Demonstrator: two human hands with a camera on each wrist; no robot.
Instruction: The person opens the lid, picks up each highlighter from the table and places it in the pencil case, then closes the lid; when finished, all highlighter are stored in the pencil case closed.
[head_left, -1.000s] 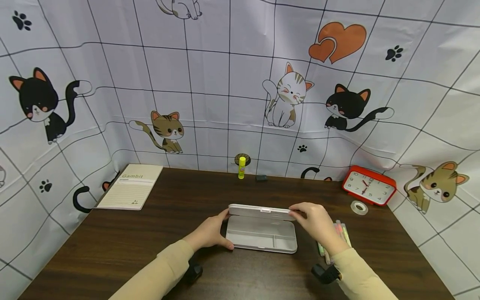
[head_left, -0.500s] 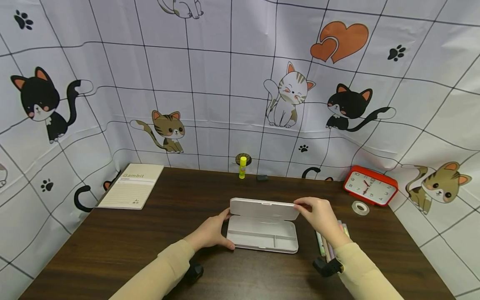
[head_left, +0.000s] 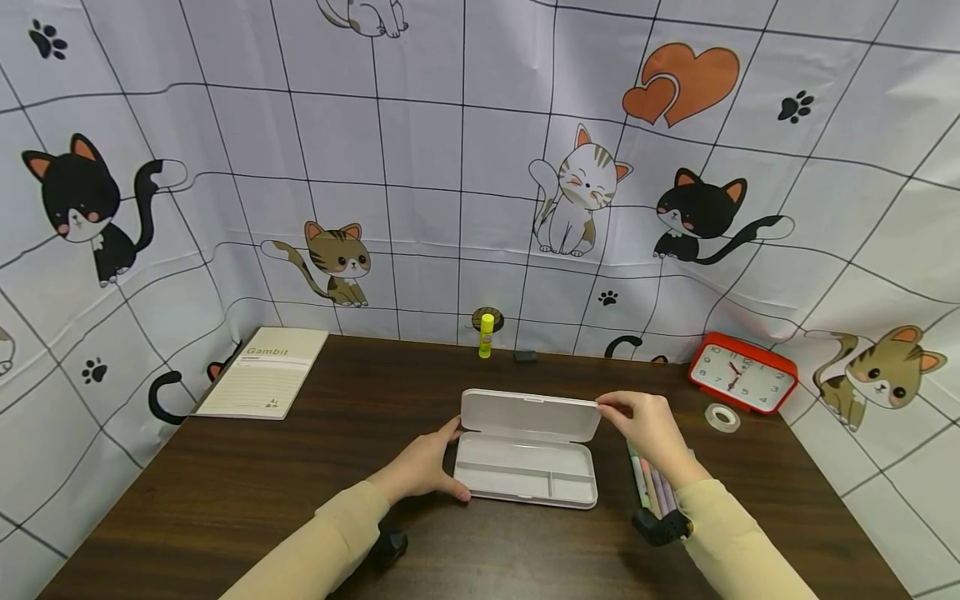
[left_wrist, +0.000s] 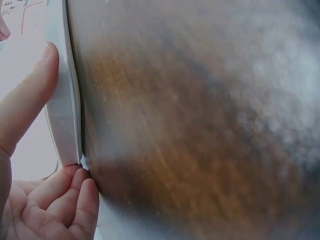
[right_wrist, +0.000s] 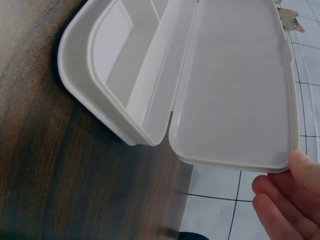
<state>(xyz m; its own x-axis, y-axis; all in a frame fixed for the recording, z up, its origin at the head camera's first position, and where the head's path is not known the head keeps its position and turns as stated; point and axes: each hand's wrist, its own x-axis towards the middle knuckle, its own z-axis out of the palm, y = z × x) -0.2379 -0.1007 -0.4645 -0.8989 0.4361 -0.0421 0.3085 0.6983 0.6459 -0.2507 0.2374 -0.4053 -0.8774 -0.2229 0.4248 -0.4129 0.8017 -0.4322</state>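
A white pencil case (head_left: 517, 468) lies on the dark wooden table with its lid (head_left: 529, 416) raised and leaning back on the hinge. Dividers split the inside of its base into compartments, and nothing lies in them. On the left end of the base, my left hand (head_left: 422, 468) grips it, thumb (left_wrist: 37, 85) at the front edge and fingers (left_wrist: 55, 200) at the back. My right hand (head_left: 647, 429) pinches the upper right corner of the lid, thumb (right_wrist: 304, 167) on the inner face; the fingers there are partly hidden behind the lid.
Several pastel markers (head_left: 651, 487) lie under my right forearm. A red clock (head_left: 742, 372) and a tape roll (head_left: 722, 417) are at the right. Toward the back are a yellow glue stick (head_left: 486, 336) and a small dark block (head_left: 526, 356). A notebook (head_left: 262, 373) lies back left.
The lid has swung further up and back, from low over the base to nearly upright. My right hand has moved up and slightly right with it; the left hand has stayed put.
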